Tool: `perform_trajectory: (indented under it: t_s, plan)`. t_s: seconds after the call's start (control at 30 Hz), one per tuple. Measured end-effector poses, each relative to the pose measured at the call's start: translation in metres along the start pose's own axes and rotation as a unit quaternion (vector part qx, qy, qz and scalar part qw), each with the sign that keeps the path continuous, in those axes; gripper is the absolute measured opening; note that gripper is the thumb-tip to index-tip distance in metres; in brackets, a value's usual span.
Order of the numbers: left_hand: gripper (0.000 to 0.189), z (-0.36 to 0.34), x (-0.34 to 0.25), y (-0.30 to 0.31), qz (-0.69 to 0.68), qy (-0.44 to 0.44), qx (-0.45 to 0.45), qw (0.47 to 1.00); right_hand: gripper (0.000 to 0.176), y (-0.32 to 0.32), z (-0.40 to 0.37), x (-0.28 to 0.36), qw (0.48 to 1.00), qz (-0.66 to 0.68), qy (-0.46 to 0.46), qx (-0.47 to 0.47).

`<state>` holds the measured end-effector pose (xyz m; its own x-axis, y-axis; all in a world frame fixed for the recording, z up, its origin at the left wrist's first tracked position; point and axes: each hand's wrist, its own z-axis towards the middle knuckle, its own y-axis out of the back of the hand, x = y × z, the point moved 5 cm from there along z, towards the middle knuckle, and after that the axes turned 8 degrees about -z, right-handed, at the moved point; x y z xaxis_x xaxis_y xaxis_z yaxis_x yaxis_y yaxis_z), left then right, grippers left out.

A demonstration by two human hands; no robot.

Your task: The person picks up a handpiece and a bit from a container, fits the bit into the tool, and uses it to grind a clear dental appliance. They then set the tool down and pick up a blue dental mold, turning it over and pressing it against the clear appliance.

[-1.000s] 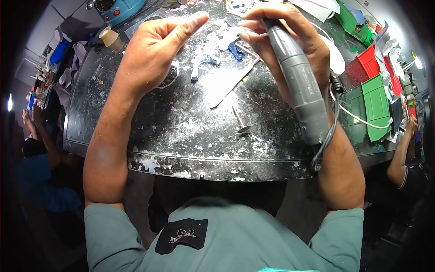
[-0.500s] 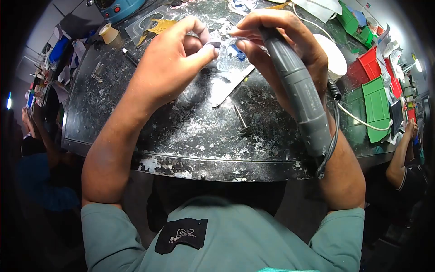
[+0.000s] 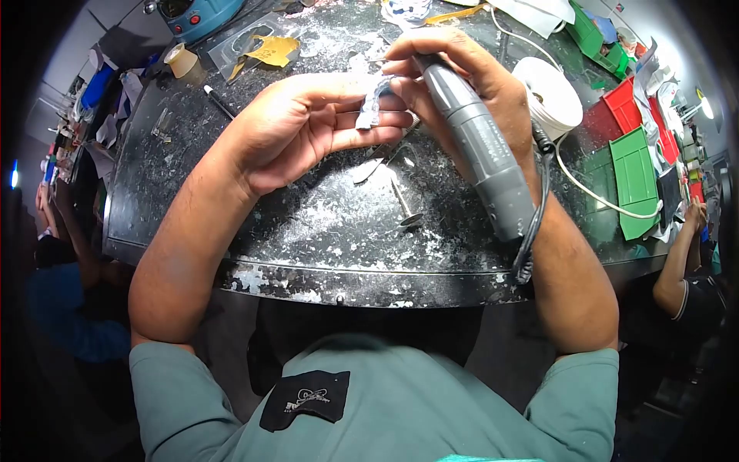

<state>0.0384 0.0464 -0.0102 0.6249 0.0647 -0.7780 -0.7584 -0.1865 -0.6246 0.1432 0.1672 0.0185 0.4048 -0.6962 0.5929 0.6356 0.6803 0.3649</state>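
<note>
A small clear, curved plastic piece [image 3: 370, 108] lies against the fingers of my left hand [image 3: 308, 127], which is turned palm up with the thumb over the piece. My right hand [image 3: 485, 85] is wrapped round a dark grey handheld rotary tool [image 3: 481, 146]. The tool's front end points up and left, and its cord hangs from the rear end. The right fingertips are close beside the clear piece; whether they touch it I cannot tell. Below the hands, a thin metal pin with a round disc [image 3: 410, 219] lies on the table.
The black, dust-spotted table [image 3: 308, 254] carries a white tub [image 3: 550, 100], a green bin [image 3: 635, 177], a red bin [image 3: 622, 108], a yellow scrap [image 3: 273, 51], a small cream cup [image 3: 181, 60] and a blue machine [image 3: 202, 17]. People's arms show at both sides.
My left hand has turned palm up and opened out beneath the clear piece. My right hand and the tool have shifted slightly left and up.
</note>
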Motion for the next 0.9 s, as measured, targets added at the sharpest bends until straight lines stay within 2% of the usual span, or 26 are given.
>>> perform_trajectory:
  t_s: [0.2, 0.3, 0.37, 0.47, 0.6, 0.73, 0.8, 0.9]
  plan:
    - [0.039, 0.001, 0.001, -0.002, -0.008, 0.0, -0.007, 1.0, 0.02, 0.001, -0.001, 0.003, 1.0, 0.003, 0.009, -0.01]
    - [0.038, 0.001, 0.001, 0.0, -0.009, 0.0, -0.016, 1.0, 0.027, 0.001, -0.001, 0.001, 0.999, -0.033, -0.016, 0.037]
    - [0.037, 0.001, 0.001, -0.002, 0.004, -0.008, -0.022, 1.0, 0.023, 0.003, -0.002, -0.004, 0.998, -0.045, -0.034, -0.003]
    - [0.036, 0.001, 0.001, -0.002, 0.018, -0.016, -0.027, 0.999, 0.024, 0.003, -0.002, -0.003, 0.998, -0.032, -0.044, -0.008]
    - [0.035, 0.0, -0.001, -0.005, 0.034, -0.035, -0.022, 0.999, 0.027, 0.005, 0.0, 0.002, 0.996, -0.084, -0.014, 0.02]
    - [0.037, 0.001, -0.003, -0.008, -0.018, -0.024, -0.013, 0.999, 0.029, 0.005, 0.0, 0.0, 0.999, -0.032, -0.024, 0.021]
    - [0.038, -0.001, -0.004, -0.017, 0.092, -0.051, -0.044, 0.993, 0.029, 0.005, 0.001, 0.006, 0.999, -0.022, -0.022, 0.023]
    - [0.038, 0.0, -0.005, -0.014, 0.086, -0.055, -0.044, 0.994, 0.024, 0.001, 0.002, 0.004, 0.987, 0.092, -0.128, 0.012]
